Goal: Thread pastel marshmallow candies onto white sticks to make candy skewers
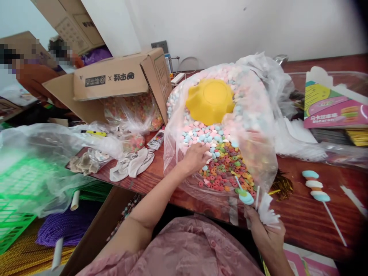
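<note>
My left hand (197, 157) reaches into a clear plastic bag (260, 147). Its fingers curl down onto pastel pink, white and blue candy discs (198, 132); whatever is between the fingertips is hidden. Close by lie colorful ring-shaped candies (221, 172), in the front of the bag. My right hand (266, 230), by the table's front edge, is closed around a bundle of white sticks (268, 212). Just above its thumb is a candy skewer (246, 197) with a blue disc and a green ring threaded on it. Upside down on the discs rests a yellow wavy-rimmed bowl (211, 99).
Right of the bag lies a finished-looking candy skewer (316, 188) on the red-brown table (304, 222). Behind it stands a pink macaron box (335, 103). An open carton (115, 76) and grey-white gloves (132, 165) are leftward. Two people (37, 84) are at the far left.
</note>
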A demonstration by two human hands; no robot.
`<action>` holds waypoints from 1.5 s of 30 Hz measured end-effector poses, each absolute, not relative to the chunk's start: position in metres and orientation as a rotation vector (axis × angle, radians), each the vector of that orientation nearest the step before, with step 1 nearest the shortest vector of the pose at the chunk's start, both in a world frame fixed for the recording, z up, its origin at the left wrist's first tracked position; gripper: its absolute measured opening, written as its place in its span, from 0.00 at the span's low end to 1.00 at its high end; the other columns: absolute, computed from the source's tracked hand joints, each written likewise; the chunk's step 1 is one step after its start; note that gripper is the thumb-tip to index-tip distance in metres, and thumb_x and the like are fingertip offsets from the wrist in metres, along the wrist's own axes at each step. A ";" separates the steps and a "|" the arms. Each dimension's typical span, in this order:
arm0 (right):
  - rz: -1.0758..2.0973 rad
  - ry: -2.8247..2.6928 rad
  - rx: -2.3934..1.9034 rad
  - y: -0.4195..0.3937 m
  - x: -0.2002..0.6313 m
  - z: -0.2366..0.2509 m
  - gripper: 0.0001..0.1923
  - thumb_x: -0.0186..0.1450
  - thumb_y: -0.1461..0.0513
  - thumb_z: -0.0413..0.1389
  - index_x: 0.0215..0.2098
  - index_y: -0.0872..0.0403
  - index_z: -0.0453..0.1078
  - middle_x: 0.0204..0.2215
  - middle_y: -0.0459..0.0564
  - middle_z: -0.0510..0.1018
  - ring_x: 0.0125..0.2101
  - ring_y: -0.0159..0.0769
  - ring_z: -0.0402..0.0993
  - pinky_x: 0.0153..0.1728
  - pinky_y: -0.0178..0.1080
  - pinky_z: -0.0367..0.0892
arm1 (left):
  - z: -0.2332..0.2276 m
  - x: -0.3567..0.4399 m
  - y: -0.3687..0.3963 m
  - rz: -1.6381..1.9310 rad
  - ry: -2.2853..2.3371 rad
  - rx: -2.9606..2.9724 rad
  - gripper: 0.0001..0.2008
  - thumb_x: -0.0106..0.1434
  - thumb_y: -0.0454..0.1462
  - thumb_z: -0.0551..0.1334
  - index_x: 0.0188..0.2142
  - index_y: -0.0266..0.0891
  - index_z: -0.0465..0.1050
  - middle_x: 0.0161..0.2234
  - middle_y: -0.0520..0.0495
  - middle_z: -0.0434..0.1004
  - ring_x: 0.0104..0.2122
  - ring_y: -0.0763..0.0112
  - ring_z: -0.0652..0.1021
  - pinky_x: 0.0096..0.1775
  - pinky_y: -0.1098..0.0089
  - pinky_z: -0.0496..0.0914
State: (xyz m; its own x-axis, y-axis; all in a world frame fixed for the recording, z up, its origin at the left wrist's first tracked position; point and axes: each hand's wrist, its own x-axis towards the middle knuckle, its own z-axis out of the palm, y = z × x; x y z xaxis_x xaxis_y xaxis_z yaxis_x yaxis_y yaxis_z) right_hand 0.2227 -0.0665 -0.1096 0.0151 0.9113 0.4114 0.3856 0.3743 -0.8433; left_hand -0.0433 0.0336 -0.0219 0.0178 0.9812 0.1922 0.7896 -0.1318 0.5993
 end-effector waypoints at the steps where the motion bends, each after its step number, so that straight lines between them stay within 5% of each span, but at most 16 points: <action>1: 0.571 -1.602 -1.151 -0.066 0.222 -0.107 0.08 0.64 0.60 0.60 0.35 0.57 0.79 0.17 0.43 0.74 0.14 0.31 0.68 0.18 0.33 0.68 | -0.023 -0.045 0.042 0.671 1.852 2.084 0.03 0.61 0.33 0.65 0.34 0.35 0.79 0.40 0.39 0.77 0.45 0.58 0.77 0.51 0.58 0.71; 5: 0.413 -1.713 -1.057 -0.064 0.217 -0.092 0.08 0.65 0.60 0.58 0.32 0.56 0.77 0.16 0.42 0.75 0.13 0.31 0.69 0.16 0.32 0.67 | -0.024 -0.043 0.056 0.527 1.851 2.140 0.07 0.62 0.32 0.64 0.27 0.35 0.78 0.37 0.40 0.77 0.42 0.61 0.77 0.49 0.62 0.72; 14: 0.347 -1.721 -1.069 -0.065 0.219 -0.095 0.09 0.67 0.61 0.59 0.29 0.54 0.75 0.16 0.42 0.75 0.13 0.31 0.68 0.15 0.33 0.65 | -0.017 -0.071 0.002 0.975 1.463 1.273 0.13 0.56 0.43 0.66 0.25 0.34 0.76 0.18 0.52 0.71 0.19 0.77 0.69 0.23 0.75 0.61; 18: 0.400 -1.729 -1.084 -0.065 0.220 -0.097 0.08 0.66 0.60 0.59 0.30 0.52 0.76 0.16 0.42 0.74 0.14 0.32 0.68 0.15 0.33 0.66 | -0.030 -0.072 -0.022 1.114 1.505 1.361 0.09 0.53 0.40 0.69 0.24 0.35 0.78 0.27 0.49 0.77 0.24 0.75 0.73 0.27 0.74 0.66; 22: 0.415 -1.747 -1.104 -0.065 0.220 -0.095 0.08 0.66 0.59 0.58 0.31 0.53 0.76 0.15 0.42 0.72 0.13 0.30 0.65 0.16 0.33 0.64 | -0.033 -0.075 -0.027 1.363 1.629 1.301 0.12 0.61 0.43 0.65 0.34 0.36 0.79 0.25 0.49 0.77 0.22 0.74 0.74 0.26 0.73 0.69; 25: 0.413 -1.769 -1.071 -0.065 0.220 -0.096 0.06 0.66 0.62 0.59 0.33 0.54 0.76 0.18 0.43 0.75 0.15 0.31 0.68 0.16 0.32 0.64 | -0.036 -0.075 -0.025 1.471 1.676 1.744 0.07 0.64 0.39 0.63 0.35 0.37 0.78 0.33 0.44 0.82 0.32 0.68 0.80 0.37 0.67 0.76; 30: 0.377 -1.778 -1.099 -0.068 0.222 -0.101 0.05 0.66 0.62 0.58 0.35 0.53 0.77 0.20 0.43 0.77 0.17 0.32 0.70 0.18 0.32 0.66 | -0.055 -0.074 -0.036 1.218 1.406 2.521 0.07 0.65 0.30 0.60 0.39 0.38 0.77 0.42 0.39 0.81 0.42 0.63 0.80 0.45 0.60 0.76; 38: 0.490 -1.811 -1.038 -0.067 0.227 -0.113 0.12 0.65 0.63 0.57 0.46 0.54 0.78 0.26 0.46 0.81 0.20 0.33 0.74 0.24 0.33 0.72 | -0.079 -0.067 -0.052 1.271 1.583 2.432 0.10 0.67 0.31 0.58 0.45 0.38 0.76 0.43 0.38 0.80 0.44 0.62 0.80 0.47 0.59 0.77; 45: 0.480 -1.865 -1.039 -0.066 0.229 -0.117 0.12 0.66 0.62 0.55 0.44 0.54 0.78 0.21 0.44 0.77 0.16 0.31 0.70 0.22 0.32 0.70 | -0.077 -0.060 -0.034 1.026 1.664 2.406 0.09 0.68 0.34 0.59 0.45 0.37 0.76 0.46 0.37 0.79 0.46 0.59 0.78 0.50 0.54 0.74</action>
